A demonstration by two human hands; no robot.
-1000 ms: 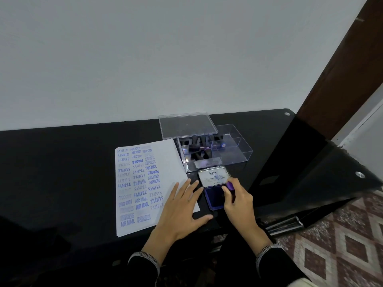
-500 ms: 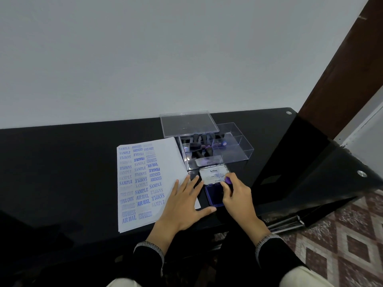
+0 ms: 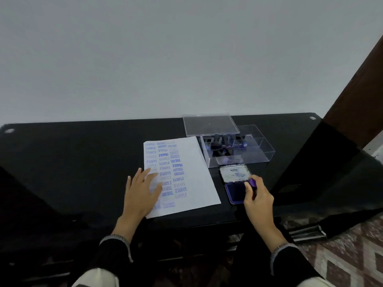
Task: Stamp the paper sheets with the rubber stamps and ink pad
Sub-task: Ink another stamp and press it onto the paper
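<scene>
Right hand (image 3: pixel 258 200) pinches purple stamp (image 3: pixel 252 182) on rectangular ink pad (image 3: pixel 235 191).

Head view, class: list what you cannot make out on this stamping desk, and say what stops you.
- Stamp face: hidden by the right hand that grips it over the ink pad.
- Paper sheet, lower left prints: covered by the left hand, which is motion-blurred.
- Ink pad lid small print: too small to read.
- Stamps in the clear box: dark, overlapping, uncountable.
</scene>
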